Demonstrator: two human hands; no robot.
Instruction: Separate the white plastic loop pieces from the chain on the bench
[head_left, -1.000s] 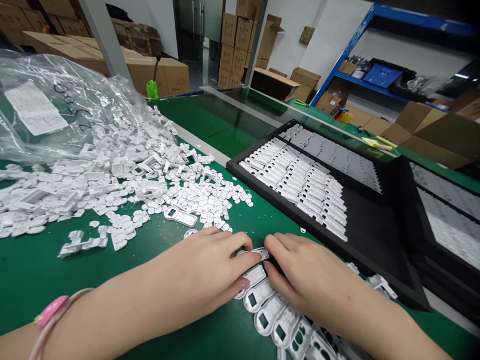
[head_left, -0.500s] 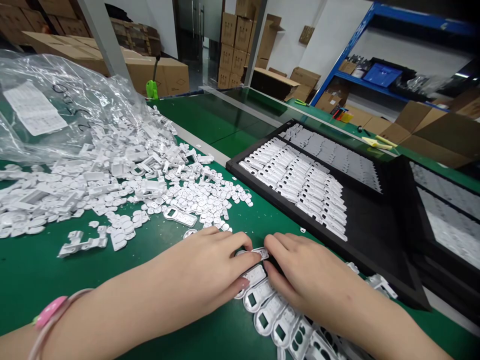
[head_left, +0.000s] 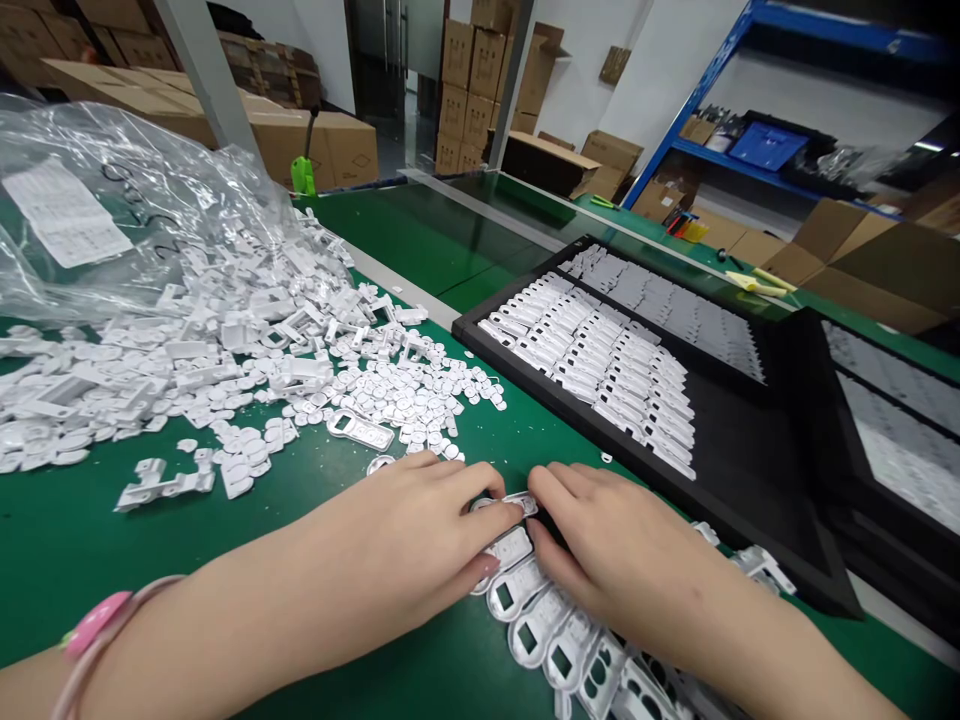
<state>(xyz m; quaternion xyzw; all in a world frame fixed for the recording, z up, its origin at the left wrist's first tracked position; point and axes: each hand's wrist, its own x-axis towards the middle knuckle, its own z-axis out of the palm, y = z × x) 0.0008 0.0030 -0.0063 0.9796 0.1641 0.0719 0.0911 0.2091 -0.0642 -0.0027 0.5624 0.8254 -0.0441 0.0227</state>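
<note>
Between both hands is a white plastic housing piece (head_left: 525,503), its ends partly covered by fingers. My left hand (head_left: 442,515) pinches its left end with thumb and index finger. The fingertips of my right hand (head_left: 581,530) grip its right end. Just below, a row of similar white housings (head_left: 527,640) lies overlapped on the green table, several with square or oval openings; my right hand and forearm hide part of this row. Another white housing (head_left: 361,431) lies alone beyond my left hand, beside scattered small white oval pieces (head_left: 431,390).
A heap of white plastic parts (head_left: 225,350) spreads across the left, with a clear plastic bag (head_left: 150,200) behind it. At right stands a black tray (head_left: 750,470) holding rows of white housings; a second black tray (head_left: 832,420) adjoins it. Cartons (head_left: 322,155) stand behind.
Almost nothing differs. Both hands stay at the same housing piece, and the row below keeps its place; the view shifts only very slightly.
</note>
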